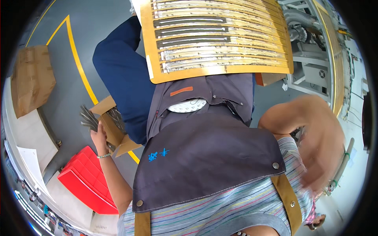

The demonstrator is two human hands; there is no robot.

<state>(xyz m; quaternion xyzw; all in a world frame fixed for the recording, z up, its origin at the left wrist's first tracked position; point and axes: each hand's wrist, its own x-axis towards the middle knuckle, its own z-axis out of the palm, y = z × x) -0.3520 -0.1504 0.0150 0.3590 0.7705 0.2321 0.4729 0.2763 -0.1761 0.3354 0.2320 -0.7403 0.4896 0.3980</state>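
My left hand (99,136) reaches down to my left and grips a bundle of thin grey metal strips (88,118) just above an open cardboard box (113,131) on the floor. More strips lie inside the box. My right arm is bent and raised at the right, and my right hand (317,173) is a motion blur, so its fingers cannot be made out. On my lap rests a yellow board (220,70) with rows of silvery and dark strips laid across it. A dark grey apron (208,157) covers my front.
A red padded stool (84,179) stands on the grey floor by my left leg. A yellow floor line (80,67) runs past it. A flat brown carton (31,78) lies on a pale table at far left. Grey machinery (311,59) stands at right.
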